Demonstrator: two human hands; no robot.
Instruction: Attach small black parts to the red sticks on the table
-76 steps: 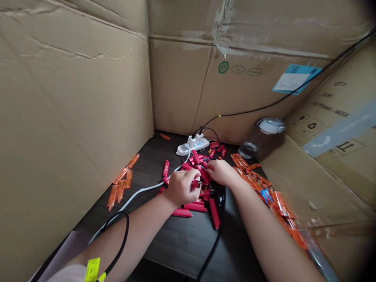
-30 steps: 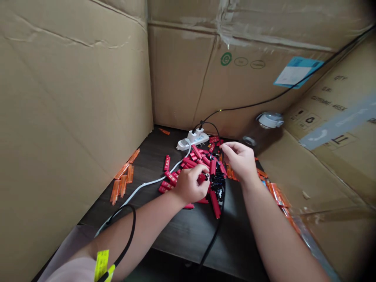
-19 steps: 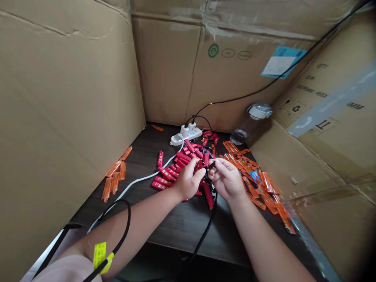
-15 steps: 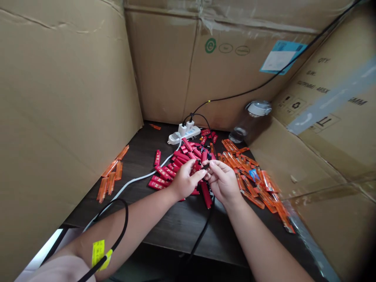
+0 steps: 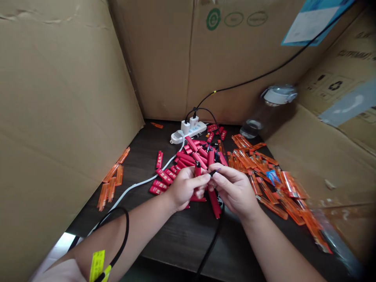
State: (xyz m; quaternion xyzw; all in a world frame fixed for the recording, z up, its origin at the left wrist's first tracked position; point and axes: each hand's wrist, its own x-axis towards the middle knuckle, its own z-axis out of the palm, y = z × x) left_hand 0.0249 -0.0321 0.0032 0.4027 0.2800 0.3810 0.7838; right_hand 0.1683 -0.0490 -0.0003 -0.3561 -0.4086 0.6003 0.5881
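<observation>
Lower left of the frame, nearest: left forearm, with a thin black cable (image 5: 127, 225) looped by it and a yellow tag (image 5: 97, 264) near the bottom edge. Bottom centre: thick black cable (image 5: 210, 246) running over the near edge of a dark tabletop (image 5: 176, 243).

Centre of frame: left hand (image 5: 185, 187), fingers curled around a red casing (image 5: 197, 169) held roughly upright, thumb stretched toward the right hand. Right hand (image 5: 235, 188): thumb and forefinger pinching a small black piece (image 5: 214, 172), just beside the left thumb tip; contact between the two cannot be told. What the other right fingers do is partly hidden.

Just behind the hands, centre: heap of red casings (image 5: 185, 156), some with gold print, small dark parts among them. White cord (image 5: 133, 186) passes left of the heap, up to a white power strip (image 5: 190, 131) carrying plugs.

Right of centre: scatter of orange pieces (image 5: 266, 190), a blue scrap (image 5: 273, 177) among them. Left of centre: smaller orange group (image 5: 111, 184) by the cardboard.

Farther, right: clear bottle (image 5: 255, 117) with pale lid. Cardboard panels (image 5: 158, 58) behind and at both sides.
</observation>
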